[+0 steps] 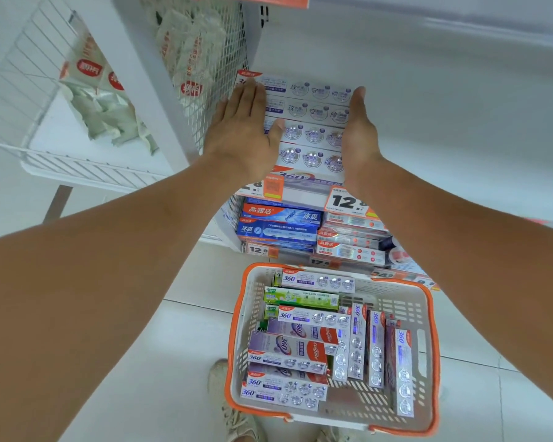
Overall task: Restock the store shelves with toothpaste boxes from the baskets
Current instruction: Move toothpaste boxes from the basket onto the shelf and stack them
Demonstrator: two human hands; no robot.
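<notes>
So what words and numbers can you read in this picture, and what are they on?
"360": purple toothpaste boxes in the basket.
"Colgate": same purple boxes.
"高露洁" and "冰爽": blue boxes on the lower shelf.
"12.8": orange price tag under the blue boxes.
"12.": price tag, rest hidden.
Small print elsewhere: too blurred.

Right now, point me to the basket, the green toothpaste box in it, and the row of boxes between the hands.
basket [434, 339], head view, orange rim on its right side.
green toothpaste box [300, 297], head view, middle of its top face.
row of boxes [313, 122], head view, top face of the third box.
</notes>
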